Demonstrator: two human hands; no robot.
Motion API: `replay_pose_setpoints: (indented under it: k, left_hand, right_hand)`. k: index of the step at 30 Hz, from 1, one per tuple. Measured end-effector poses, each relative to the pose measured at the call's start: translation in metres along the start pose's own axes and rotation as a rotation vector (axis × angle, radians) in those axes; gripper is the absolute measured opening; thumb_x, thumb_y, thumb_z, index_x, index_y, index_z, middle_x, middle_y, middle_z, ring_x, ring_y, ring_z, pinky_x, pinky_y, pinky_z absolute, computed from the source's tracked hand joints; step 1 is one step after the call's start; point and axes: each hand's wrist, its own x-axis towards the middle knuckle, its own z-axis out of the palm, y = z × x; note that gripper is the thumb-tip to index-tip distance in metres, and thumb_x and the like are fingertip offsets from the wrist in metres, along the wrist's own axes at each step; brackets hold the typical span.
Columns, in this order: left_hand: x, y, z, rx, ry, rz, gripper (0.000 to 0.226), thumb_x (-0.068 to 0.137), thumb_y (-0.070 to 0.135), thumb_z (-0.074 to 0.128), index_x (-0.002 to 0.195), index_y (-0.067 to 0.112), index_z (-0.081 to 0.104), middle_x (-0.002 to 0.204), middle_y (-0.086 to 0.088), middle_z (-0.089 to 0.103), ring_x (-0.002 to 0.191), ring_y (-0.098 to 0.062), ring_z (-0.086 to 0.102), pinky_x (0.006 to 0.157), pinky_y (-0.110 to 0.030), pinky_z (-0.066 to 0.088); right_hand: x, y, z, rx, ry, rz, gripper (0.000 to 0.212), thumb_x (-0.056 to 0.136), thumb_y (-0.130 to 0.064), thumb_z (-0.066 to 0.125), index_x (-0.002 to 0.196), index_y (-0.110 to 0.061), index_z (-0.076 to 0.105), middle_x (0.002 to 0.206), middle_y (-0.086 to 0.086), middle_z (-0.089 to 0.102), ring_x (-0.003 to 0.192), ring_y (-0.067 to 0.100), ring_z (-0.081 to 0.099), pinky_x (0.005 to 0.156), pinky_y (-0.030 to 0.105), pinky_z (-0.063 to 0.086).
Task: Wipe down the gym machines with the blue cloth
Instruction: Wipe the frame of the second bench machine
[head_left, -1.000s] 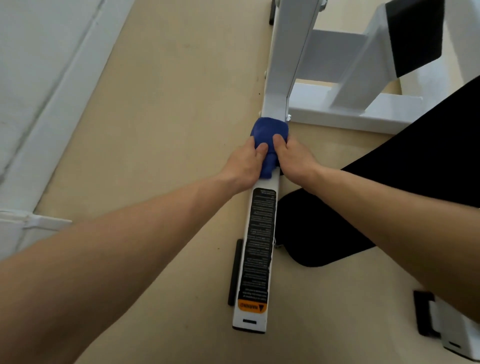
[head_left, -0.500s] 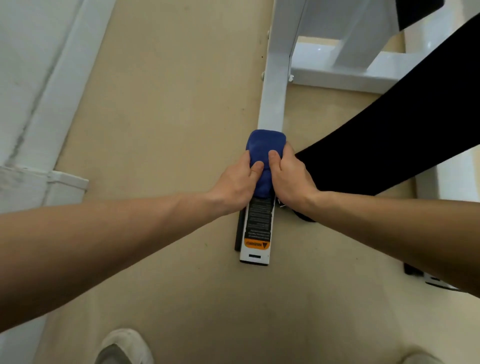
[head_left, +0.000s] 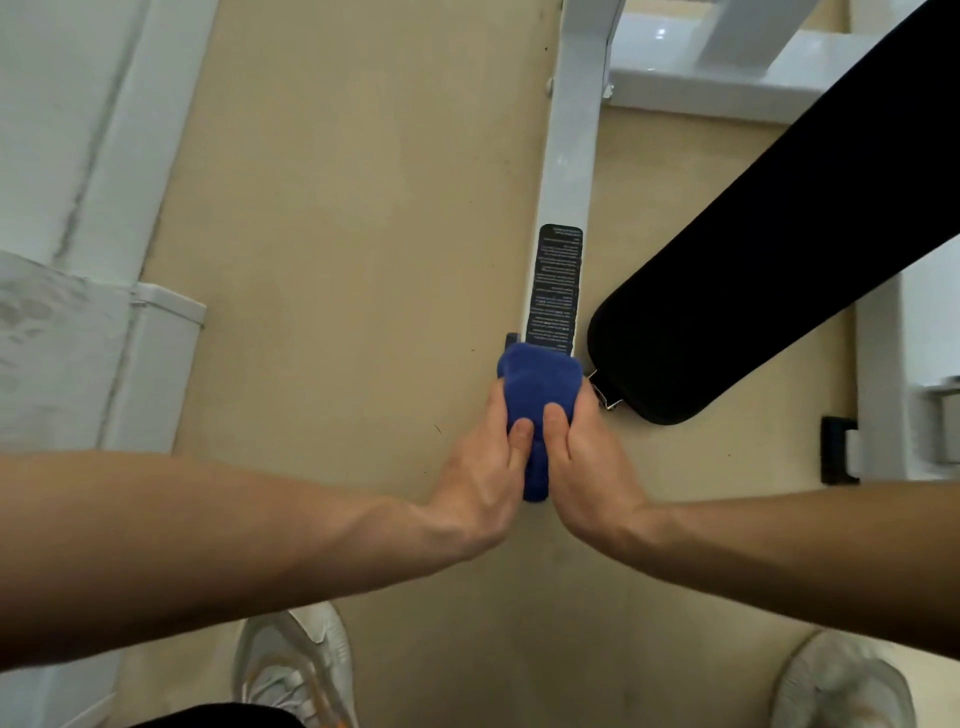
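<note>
- Looking straight down here: the blue cloth (head_left: 537, 395) is bunched into a soft, fuzzy wad. It's wrapped over the near end of a flat white metal bar (head_left: 569, 171) on the machine's frame, low by the floor.
- The left hand (head_left: 483, 467) has it from the left and the right hand (head_left: 587, 467) from the right. Each grip is closed tight round the cloth, thumbs pressed side by side on top of the fabric.
- Just beyond the wad, a long black label (head_left: 553, 286) with tiny pale print is stuck flat on the bar. Its near edge meets the cloth.
- To the right of the bar there's a long black pad (head_left: 753, 260), smooth and matte with a rounded end. It runs off diagonally toward the far right.
- The floor (head_left: 363, 234) is plain beige and a bit scuffed.
- Pale mesh shoes show at the near edge, the left sneaker (head_left: 291, 670) and the right sneaker (head_left: 841, 686).
</note>
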Motion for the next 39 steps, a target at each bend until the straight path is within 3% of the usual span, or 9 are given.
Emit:
replay_pose_setpoints:
  k: [5,7,12,20,25,30,32,36,39]
  left_hand:
    - [0.016,0.012,-0.01,0.09,-0.009,0.029,0.032,0.106,0.031,0.032,0.136,0.027,0.041,0.107,0.008,0.062,0.088,-0.007,0.058,0.076,-0.018,0.041]
    - [0.041,0.021,-0.016,0.142,-0.001,0.062,0.031,0.106,0.03,0.032,0.134,0.022,0.044,0.109,0.003,0.062,0.091,-0.013,0.057,0.078,-0.022,0.04]
    - [0.098,0.048,-0.024,0.144,0.051,0.067,0.031,0.106,0.03,0.031,0.131,0.019,0.045,0.107,0.0,0.062,0.092,-0.017,0.057,0.08,-0.028,0.04]
    - [0.014,0.006,-0.006,0.14,-0.019,0.049,0.046,0.105,0.036,0.03,0.151,0.033,0.022,0.116,0.005,0.064,0.097,-0.014,0.063,0.088,-0.034,0.05]
    - [0.044,0.023,-0.011,0.089,0.036,0.066,0.035,0.106,0.033,0.031,0.14,0.031,0.038,0.11,0.007,0.063,0.096,-0.012,0.061,0.086,-0.029,0.047]
    - [0.115,0.059,-0.024,0.142,0.081,0.083,0.03,0.106,0.031,0.031,0.129,0.02,0.045,0.107,0.001,0.061,0.093,-0.019,0.058,0.081,-0.031,0.042]
    - [0.145,0.072,-0.032,0.18,0.076,0.088,0.032,0.106,0.031,0.03,0.13,0.016,0.046,0.107,-0.002,0.06,0.095,-0.02,0.057,0.08,-0.028,0.037]
    - [0.184,0.096,-0.036,0.146,0.105,0.059,0.033,0.106,0.029,0.031,0.13,0.014,0.046,0.111,-0.006,0.062,0.097,-0.022,0.057,0.08,-0.027,0.037]
    - [0.159,0.085,-0.025,0.065,0.135,0.076,0.031,0.106,0.028,0.032,0.132,0.017,0.044,0.107,-0.003,0.063,0.091,-0.018,0.059,0.079,-0.029,0.042]
  right_hand:
    - [0.01,-0.009,-0.002,-0.056,0.038,0.009,0.039,0.106,-0.032,0.035,0.144,-0.026,0.035,0.122,-0.004,0.06,0.107,0.014,0.059,0.096,0.033,0.047]
    - [0.032,-0.022,-0.01,-0.106,0.089,0.013,0.036,0.105,-0.034,0.035,0.138,-0.02,0.041,0.115,0.003,0.062,0.098,0.02,0.062,0.085,0.032,0.048]
    - [0.081,-0.051,-0.028,-0.125,0.155,0.009,0.035,0.107,-0.036,0.03,0.133,-0.018,0.045,0.102,-0.001,0.06,0.073,0.003,0.054,0.055,0.014,0.036]
    - [0.007,-0.007,0.0,-0.022,0.044,-0.028,0.042,0.106,-0.033,0.034,0.148,-0.03,0.029,0.118,-0.017,0.055,0.098,-0.005,0.057,0.087,0.015,0.044]
    - [0.037,-0.018,-0.011,-0.072,0.067,-0.06,0.039,0.106,-0.038,0.033,0.144,-0.028,0.035,0.114,-0.008,0.061,0.097,0.007,0.062,0.085,0.026,0.051]
    - [0.109,-0.049,-0.035,-0.081,0.146,-0.045,0.028,0.107,-0.036,0.034,0.128,-0.021,0.045,0.094,-0.005,0.062,0.077,0.008,0.06,0.057,0.013,0.041]
    - [0.138,-0.059,-0.044,-0.078,0.16,-0.063,0.033,0.107,-0.037,0.033,0.129,-0.017,0.046,0.1,-0.003,0.062,0.085,0.013,0.06,0.066,0.021,0.041]
    - [0.175,-0.073,-0.058,-0.038,0.158,-0.086,0.036,0.108,-0.035,0.031,0.131,-0.013,0.047,0.098,-0.008,0.057,0.091,0.012,0.058,0.066,0.013,0.037]
    - [0.152,-0.063,-0.048,-0.021,0.167,-0.083,0.037,0.107,-0.037,0.031,0.136,-0.018,0.044,0.107,-0.003,0.061,0.093,0.014,0.061,0.074,0.024,0.045]
